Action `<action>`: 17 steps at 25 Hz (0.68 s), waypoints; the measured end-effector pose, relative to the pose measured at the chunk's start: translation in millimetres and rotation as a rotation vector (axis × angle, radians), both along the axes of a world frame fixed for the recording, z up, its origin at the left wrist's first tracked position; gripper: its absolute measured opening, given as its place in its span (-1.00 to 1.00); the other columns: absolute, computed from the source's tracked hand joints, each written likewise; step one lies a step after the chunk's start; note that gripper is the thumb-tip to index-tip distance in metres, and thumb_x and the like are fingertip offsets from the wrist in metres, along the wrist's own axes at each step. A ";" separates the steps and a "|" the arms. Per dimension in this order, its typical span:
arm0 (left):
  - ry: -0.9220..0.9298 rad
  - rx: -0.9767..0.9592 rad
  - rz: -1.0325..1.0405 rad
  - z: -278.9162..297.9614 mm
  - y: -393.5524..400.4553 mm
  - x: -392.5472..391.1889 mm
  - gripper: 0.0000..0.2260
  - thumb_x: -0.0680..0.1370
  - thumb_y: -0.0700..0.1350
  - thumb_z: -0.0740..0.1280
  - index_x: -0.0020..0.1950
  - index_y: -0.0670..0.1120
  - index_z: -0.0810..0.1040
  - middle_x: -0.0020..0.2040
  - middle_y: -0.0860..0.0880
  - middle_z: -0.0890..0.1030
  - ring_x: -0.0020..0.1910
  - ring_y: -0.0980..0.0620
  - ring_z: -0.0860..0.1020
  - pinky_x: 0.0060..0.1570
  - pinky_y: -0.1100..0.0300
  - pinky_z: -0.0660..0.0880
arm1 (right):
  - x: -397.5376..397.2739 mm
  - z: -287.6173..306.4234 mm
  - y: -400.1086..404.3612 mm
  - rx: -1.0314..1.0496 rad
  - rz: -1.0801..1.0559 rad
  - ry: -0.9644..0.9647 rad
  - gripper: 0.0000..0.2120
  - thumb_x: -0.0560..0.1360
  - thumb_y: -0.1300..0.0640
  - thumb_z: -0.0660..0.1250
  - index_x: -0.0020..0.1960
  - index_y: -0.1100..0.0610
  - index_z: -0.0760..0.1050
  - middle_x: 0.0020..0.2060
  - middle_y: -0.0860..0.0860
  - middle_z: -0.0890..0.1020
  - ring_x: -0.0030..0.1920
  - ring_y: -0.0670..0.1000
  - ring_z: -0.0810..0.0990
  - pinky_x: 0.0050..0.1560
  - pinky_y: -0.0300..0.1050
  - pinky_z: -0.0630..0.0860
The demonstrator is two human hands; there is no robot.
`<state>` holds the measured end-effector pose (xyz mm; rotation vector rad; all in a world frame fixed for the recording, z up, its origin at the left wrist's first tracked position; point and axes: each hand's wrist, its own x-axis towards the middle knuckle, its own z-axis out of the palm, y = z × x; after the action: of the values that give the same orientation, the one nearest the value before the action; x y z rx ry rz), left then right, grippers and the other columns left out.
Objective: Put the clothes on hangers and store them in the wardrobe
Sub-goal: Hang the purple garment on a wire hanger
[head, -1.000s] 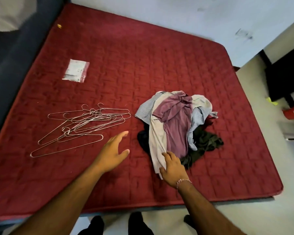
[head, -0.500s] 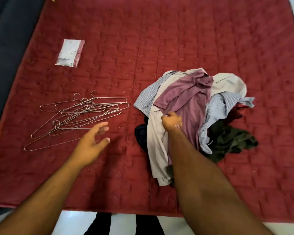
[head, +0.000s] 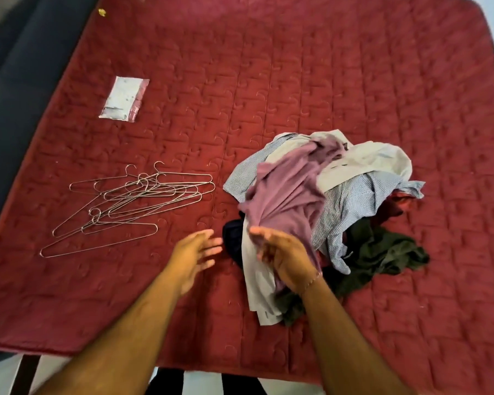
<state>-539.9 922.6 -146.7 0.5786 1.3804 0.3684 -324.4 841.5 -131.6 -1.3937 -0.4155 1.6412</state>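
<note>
On the far left, bed edge: the red quilted mattress [head: 325, 81] ends against a dark blue surface [head: 18, 81]; little room on that side.
Packet: a small white packet [head: 124, 98] lies flat, well apart from everything else.
Hangers: a loose heap of thin wire hangers [head: 132, 201] lies left of the clothes, hooks crossed over each other. I judge them light and springy, and they may tangle if one is pulled out fast.
Left hand: the left hand [head: 193, 256] hovers above the mattress with straight spread fingers and holds nothing, just beside the pile.
Right hand: the right hand [head: 283, 256] has its fingers curled into the mauve shirt [head: 285, 192] and lifts its near part from the pile.
Clothes: the pile of clothes [head: 362, 201] sits right of centre; the mauve shirt is on top, with pale, checked and dark green pieces under it.
Handling: the cloth looks soft, light and limp; better to hold it at the collar or shoulders, so that the pieces below do not come along.
Open room: bare mattress lies between hangers and pile, and much more behind the pile.
</note>
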 end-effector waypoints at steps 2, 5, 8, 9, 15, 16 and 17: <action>-0.124 -0.180 0.004 -9.0 -1.5 21.7 -0.68 0.64 0.15 0.30 0.22 -0.04 0.62 0.06 -0.06 0.74 -0.01 -0.01 0.71 0.08 0.01 0.57 | -22.8 18.3 -36.6 -0.010 0.123 0.052 -0.66 0.52 0.05 0.35 0.18 0.23 0.69 -0.07 0.23 0.68 -0.33 0.00 0.54 -0.23 -0.19 0.44; -0.109 -0.131 0.086 -14.5 -15.8 52.6 -0.68 0.60 -0.05 0.43 0.27 -0.21 0.63 0.15 -0.20 0.70 0.07 -0.13 0.67 0.09 0.03 0.61 | -52.8 33.0 -72.6 -0.061 0.321 0.059 -0.75 0.55 0.07 0.35 0.14 0.09 0.71 -0.26 0.13 0.66 -0.30 0.01 0.56 -0.24 -0.19 0.40; 0.060 0.152 0.189 -4.9 -23.5 48.7 -0.74 0.57 -0.41 0.27 0.15 -0.15 0.62 -0.01 -0.12 0.70 -0.11 -0.08 0.61 -0.17 0.15 0.54 | -52.4 29.1 -78.9 -0.154 0.333 -0.141 -0.83 0.64 0.16 0.33 0.11 0.06 0.70 -0.24 0.08 0.68 -0.23 -0.03 0.64 -0.22 -0.18 0.44; 0.040 0.207 0.174 1.4 -22.1 38.2 -0.68 0.55 -0.45 0.23 0.10 -0.11 0.62 -0.09 -0.05 0.70 -0.17 -0.03 0.62 -0.16 0.13 0.54 | -47.3 27.5 -76.3 -0.174 0.274 -0.235 -0.84 0.65 0.20 0.32 0.07 0.08 0.69 -0.26 0.01 0.68 -0.26 -0.08 0.63 -0.22 -0.16 0.45; -0.140 0.468 0.088 87.1 -9.9 -58.4 -0.62 0.26 -0.38 0.27 -0.04 -0.14 0.72 -0.14 -0.01 0.74 -0.12 0.07 0.68 -0.03 0.22 0.60 | -41.0 33.5 -15.8 -0.016 -0.099 -0.736 -0.82 0.51 0.18 0.44 0.11 0.05 0.62 -0.01 -0.02 0.70 -0.07 -0.13 0.66 0.14 -0.02 0.60; -0.160 0.495 0.043 102.9 -11.2 -72.3 -0.61 0.25 -0.39 0.27 -0.08 -0.11 0.76 -0.13 0.00 0.75 -0.10 0.08 0.69 -0.01 0.22 0.61 | -51.6 36.4 0.7 0.001 -0.153 -0.638 -0.75 0.48 0.09 0.46 0.14 0.06 0.60 0.05 0.02 0.69 0.02 -0.01 0.67 0.22 0.07 0.59; -0.170 0.516 -0.021 115.8 -13.5 -86.0 -0.58 0.27 -0.40 0.27 -0.08 -0.05 0.78 -0.10 -0.01 0.75 -0.06 0.06 0.70 0.03 0.20 0.62 | -62.5 43.7 16.2 -0.006 -0.175 -0.534 -0.63 0.42 -0.05 0.48 0.17 0.05 0.58 0.12 0.05 0.68 0.11 0.07 0.66 0.27 0.12 0.57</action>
<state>-625.9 909.1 -30.9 0.9601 1.1132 0.7499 -386.9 857.7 -88.0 -1.8160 -0.5719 1.1172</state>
